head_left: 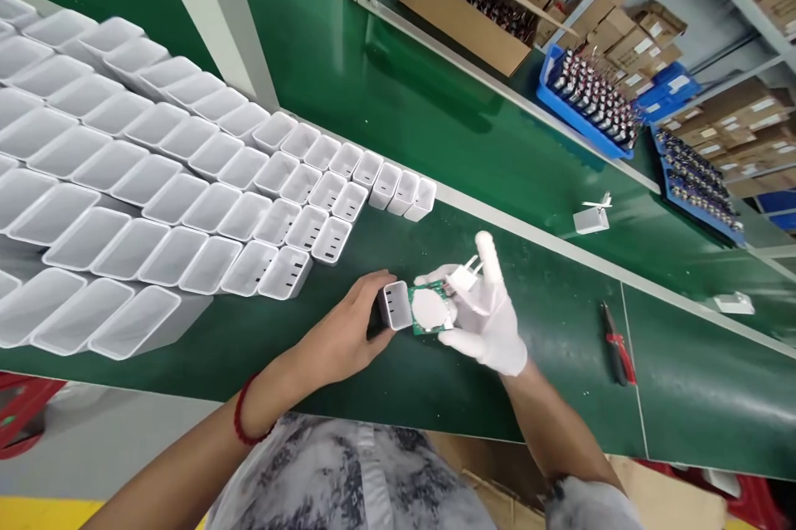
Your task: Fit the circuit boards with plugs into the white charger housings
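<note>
My bare left hand [342, 331] is closed around a white plastic case [396, 306], its open end facing right. In my right hand [491, 323], which wears a white glove, is a green circuit board [431, 308] with a round white patch on it. The board's left edge is right at the mouth of the case. A small white piece with two prongs [465, 275] also rests in the gloved hand, between thumb and fingers.
Rows of open white cases [180, 190] cover the left of the green table [398, 389]. Red-handled pliers [618, 347] lie at right. Beyond the rail stand a small white case [590, 220], blue trays [584, 111] of parts and a cardboard box [466, 16].
</note>
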Demonstrator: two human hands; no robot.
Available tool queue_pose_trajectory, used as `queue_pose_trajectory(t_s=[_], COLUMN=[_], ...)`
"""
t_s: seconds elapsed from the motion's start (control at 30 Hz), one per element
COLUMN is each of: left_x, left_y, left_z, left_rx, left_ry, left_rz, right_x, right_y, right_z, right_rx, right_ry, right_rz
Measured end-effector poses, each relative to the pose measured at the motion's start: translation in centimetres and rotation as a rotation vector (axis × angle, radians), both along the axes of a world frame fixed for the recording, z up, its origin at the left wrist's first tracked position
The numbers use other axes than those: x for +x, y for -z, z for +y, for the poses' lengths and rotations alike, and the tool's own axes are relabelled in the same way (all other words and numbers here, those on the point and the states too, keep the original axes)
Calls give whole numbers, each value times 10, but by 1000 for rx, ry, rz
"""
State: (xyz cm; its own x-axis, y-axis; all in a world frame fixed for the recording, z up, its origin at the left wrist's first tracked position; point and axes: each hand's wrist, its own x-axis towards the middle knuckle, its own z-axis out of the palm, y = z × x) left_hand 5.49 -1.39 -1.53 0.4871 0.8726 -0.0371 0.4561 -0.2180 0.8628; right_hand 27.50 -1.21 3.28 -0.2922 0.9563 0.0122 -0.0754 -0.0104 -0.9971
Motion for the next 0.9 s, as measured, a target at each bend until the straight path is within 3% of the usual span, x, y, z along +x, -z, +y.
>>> queue_pose_trajectory(t_s=[0.1, 0.27, 0.53, 0.9], left_x=[2, 0, -2, -3], left_y=[-2, -5, 3, 2], left_z=[6, 9, 8, 10], left_rx=[-20, -88, -95, -119], left_ry=[14, 46, 63, 80], left_rz=[-17, -58, -93, -89], right_x=[-5, -8, -8, -12], right_y=[10, 15, 19, 13], right_z=[-1, 3, 2, 3], right_rx=[34, 115, 208, 340], right_ry=[-90, -114, -151, -161], right_rz=[-36, -95, -255, -373])
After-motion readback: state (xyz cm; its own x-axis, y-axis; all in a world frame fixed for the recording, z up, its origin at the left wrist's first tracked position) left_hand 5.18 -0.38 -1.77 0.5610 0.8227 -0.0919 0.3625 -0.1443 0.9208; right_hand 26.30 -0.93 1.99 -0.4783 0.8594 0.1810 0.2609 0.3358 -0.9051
